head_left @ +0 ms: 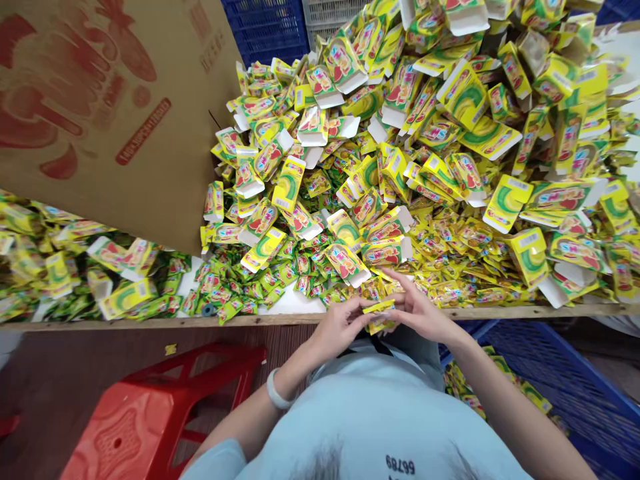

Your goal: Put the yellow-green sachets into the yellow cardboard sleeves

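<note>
At the table's front edge, my left hand [341,328] has its fingers closed on small yellow candy packets [379,308] held in front of my body. My right hand [416,310] grips the same packets from the other side, its index finger stretched out toward the pile. Just beyond my hands lie loose yellow packets [450,267]. Green packets [260,277] are spread to their left. Yellow-and-green printed candy boxes [345,263], many with open white flaps, are heaped behind the packets. How many packets are between my fingers I cannot tell.
A large brown carton [165,60] stands on the table at the left. Below the edge are a red plastic stool [125,427] and, at the right, a blue crate [575,373] with filled boxes. More blue crates [267,30] stand behind the table.
</note>
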Available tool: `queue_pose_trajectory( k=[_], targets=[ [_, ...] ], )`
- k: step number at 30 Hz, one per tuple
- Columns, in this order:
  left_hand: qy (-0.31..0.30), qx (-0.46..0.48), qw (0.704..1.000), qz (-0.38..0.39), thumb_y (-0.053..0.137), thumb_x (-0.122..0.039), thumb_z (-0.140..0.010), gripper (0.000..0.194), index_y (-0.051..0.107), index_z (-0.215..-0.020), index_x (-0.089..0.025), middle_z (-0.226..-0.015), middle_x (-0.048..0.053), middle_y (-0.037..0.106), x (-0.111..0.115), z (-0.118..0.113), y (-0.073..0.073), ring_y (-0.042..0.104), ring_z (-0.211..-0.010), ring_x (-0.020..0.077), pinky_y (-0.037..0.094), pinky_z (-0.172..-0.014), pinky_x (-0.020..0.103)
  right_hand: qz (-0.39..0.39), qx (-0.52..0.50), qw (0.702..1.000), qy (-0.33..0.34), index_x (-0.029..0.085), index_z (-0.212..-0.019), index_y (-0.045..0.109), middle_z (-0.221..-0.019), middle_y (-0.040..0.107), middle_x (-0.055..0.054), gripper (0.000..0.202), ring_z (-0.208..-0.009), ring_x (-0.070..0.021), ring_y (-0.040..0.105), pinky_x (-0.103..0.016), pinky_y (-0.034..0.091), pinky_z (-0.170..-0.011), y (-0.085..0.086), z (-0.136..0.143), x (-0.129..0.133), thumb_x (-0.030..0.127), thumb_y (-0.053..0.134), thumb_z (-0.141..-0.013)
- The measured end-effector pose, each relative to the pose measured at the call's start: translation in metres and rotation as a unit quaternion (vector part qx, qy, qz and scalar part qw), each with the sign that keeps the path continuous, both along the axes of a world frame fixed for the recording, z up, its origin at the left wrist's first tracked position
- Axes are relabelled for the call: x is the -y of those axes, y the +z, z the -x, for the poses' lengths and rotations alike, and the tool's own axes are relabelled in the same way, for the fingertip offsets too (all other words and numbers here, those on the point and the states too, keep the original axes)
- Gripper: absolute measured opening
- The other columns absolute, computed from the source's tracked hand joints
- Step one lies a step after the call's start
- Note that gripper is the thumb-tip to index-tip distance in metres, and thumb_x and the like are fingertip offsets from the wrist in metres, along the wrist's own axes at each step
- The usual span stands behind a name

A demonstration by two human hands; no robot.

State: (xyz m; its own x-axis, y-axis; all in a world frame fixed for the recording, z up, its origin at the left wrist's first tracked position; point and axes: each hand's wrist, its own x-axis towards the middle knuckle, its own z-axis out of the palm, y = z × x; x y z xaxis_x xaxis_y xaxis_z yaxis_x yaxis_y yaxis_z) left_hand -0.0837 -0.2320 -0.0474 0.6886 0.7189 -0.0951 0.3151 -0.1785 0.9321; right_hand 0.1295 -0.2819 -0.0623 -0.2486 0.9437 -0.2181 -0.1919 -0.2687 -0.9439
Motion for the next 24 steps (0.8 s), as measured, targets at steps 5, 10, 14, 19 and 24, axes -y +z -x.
queue_pose_trajectory(
  k=[5, 10, 14, 19, 24],
  targets=[
    [-0.038, -0.075, 0.954, -0.286, 0.052, -0.033, -0.1, 0.031, 0.063, -0.122, -0.014, -0.111, 0.014, 0.069, -0.043, -0.039, 0.014, 0.064, -0.107, 0.0261, 0.051, -0.094, 0.04, -0.004, 0.085, 0.979, -0.185, 0.018, -0.093, 0.069, -0.068, 0.068, -0.001, 0.033, -0.048, -0.011, 0.057, -0.022, 0.049, -0.041, -0.005, -0.031, 0.021, 0.048, 0.076, -0.08],
    [-0.071, -0.278, 0.861, -0.42, 0.075, -0.021, -0.082, 0.05, 0.053, -0.124, -0.006, -0.122, 0.024, 0.06, -0.096, -0.09, 0.017, 0.055, -0.119, 0.0376, 0.044, -0.099, 0.051, -0.093, 0.169, 0.896, -0.401, 0.019, -0.092, 0.07, -0.056, 0.054, 0.006, 0.03, -0.041, -0.0073, 0.046, -0.019, 0.042, -0.037, 0.004, -0.063, 0.017, 0.041, 0.082, -0.075],
    [-0.109, -0.181, 0.921, -0.327, 0.067, -0.016, -0.084, 0.027, 0.052, -0.106, -0.014, -0.117, 0.017, 0.06, -0.096, -0.098, 0.017, 0.057, -0.114, 0.0321, 0.045, -0.097, 0.046, -0.22, 0.18, 0.85, -0.444, 0.021, -0.094, 0.071, -0.09, 0.064, -0.002, 0.018, -0.056, -0.0096, 0.059, -0.022, 0.05, -0.043, 0.018, -0.063, 0.006, 0.031, 0.079, -0.08],
    [-0.174, 0.035, 0.984, 0.007, 0.065, -0.032, -0.088, 0.048, 0.038, -0.126, -0.02, -0.118, 0.009, 0.06, -0.072, -0.081, 0.026, 0.062, -0.107, 0.0223, 0.051, -0.089, 0.035, -0.406, 0.296, 0.766, -0.401, 0.026, -0.101, 0.072, -0.096, 0.065, -0.004, 0.02, -0.085, -0.0176, 0.067, -0.029, 0.06, -0.066, 0.038, -0.057, -0.011, 0.017, 0.073, -0.084],
    [-0.139, 0.041, 0.988, 0.056, 0.08, -0.035, -0.073, 0.074, 0.038, -0.132, -0.02, -0.126, 0.011, 0.058, -0.053, -0.063, 0.029, 0.06, -0.115, 0.027, 0.049, -0.097, 0.038, -0.435, 0.398, 0.766, -0.256, 0.029, -0.101, 0.074, -0.095, 0.068, -0.007, 0.017, -0.088, -0.0202, 0.068, -0.035, 0.06, -0.078, 0.05, -0.054, -0.009, 0.02, 0.062, -0.091]
  ],
)
